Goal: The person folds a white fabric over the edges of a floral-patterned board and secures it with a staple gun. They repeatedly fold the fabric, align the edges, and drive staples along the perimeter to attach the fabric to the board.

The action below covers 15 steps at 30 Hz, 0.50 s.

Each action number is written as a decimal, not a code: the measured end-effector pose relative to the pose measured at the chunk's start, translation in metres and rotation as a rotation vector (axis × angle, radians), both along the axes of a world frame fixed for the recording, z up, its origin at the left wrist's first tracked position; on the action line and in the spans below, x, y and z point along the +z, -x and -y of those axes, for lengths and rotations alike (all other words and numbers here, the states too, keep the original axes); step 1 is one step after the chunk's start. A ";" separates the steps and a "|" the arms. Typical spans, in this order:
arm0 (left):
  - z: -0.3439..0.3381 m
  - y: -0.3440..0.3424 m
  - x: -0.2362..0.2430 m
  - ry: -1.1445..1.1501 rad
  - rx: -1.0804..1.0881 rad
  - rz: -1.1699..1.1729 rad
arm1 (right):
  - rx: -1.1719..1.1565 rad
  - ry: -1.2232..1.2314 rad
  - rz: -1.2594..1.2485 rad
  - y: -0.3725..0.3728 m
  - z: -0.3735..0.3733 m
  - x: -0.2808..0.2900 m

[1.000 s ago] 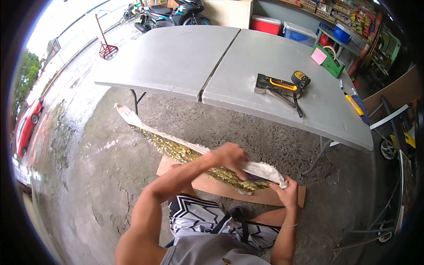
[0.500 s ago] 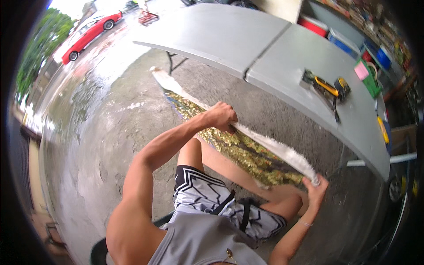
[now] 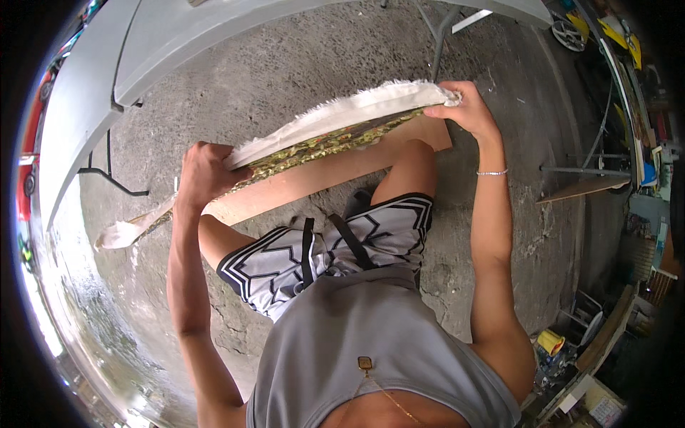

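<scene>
A long canvas point(image 3: 342, 108) with a frayed white border and a painted-looking green and gold face is stretched out in front of me above my knees. My left hand point(image 3: 205, 173) is closed over its upper edge, left of its middle, and the white end of the canvas runs on past that hand toward the lower left. At the far right corner my right hand point(image 3: 467, 113) pinches the white border between thumb and fingers. The painted face is seen at a steep slant. Beneath it, a pale wooden board point(image 3: 285, 194) lies across my legs, partly hidden by the canvas.
A grey folding table point(image 3: 214, 46) spans the far side, its metal legs point(image 3: 110, 171) standing on the rough concrete floor point(image 3: 285, 53). To the right are a leaning board point(image 3: 585, 189), a yellow container point(image 3: 550, 342) and assorted clutter. A red car point(image 3: 27, 185) shows at the left rim.
My view has swung to the right and downward. The canvas now slopes up toward the right, its painted face more edge-on. Both hands still grip it.
</scene>
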State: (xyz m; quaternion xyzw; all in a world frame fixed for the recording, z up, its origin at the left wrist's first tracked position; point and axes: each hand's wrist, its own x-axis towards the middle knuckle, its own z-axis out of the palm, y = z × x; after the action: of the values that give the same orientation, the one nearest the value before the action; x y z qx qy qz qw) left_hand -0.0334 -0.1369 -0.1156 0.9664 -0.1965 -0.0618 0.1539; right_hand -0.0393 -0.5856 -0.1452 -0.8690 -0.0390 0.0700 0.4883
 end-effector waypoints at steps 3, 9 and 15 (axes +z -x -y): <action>0.005 0.010 0.004 0.024 0.024 -0.040 | 0.076 -0.047 0.149 0.008 -0.011 0.012; 0.044 0.008 0.007 0.267 -0.116 0.100 | 0.234 0.255 0.173 -0.004 -0.025 0.037; 0.143 0.005 0.003 0.454 -0.128 0.164 | 0.164 0.164 0.358 0.002 -0.039 0.023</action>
State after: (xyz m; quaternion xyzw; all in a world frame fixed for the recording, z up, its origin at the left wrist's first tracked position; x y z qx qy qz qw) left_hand -0.0381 -0.2802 -0.1129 0.8944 -0.2779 0.0530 0.3465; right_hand -0.0413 -0.5465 -0.1223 -0.8983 -0.1897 -0.0431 0.3939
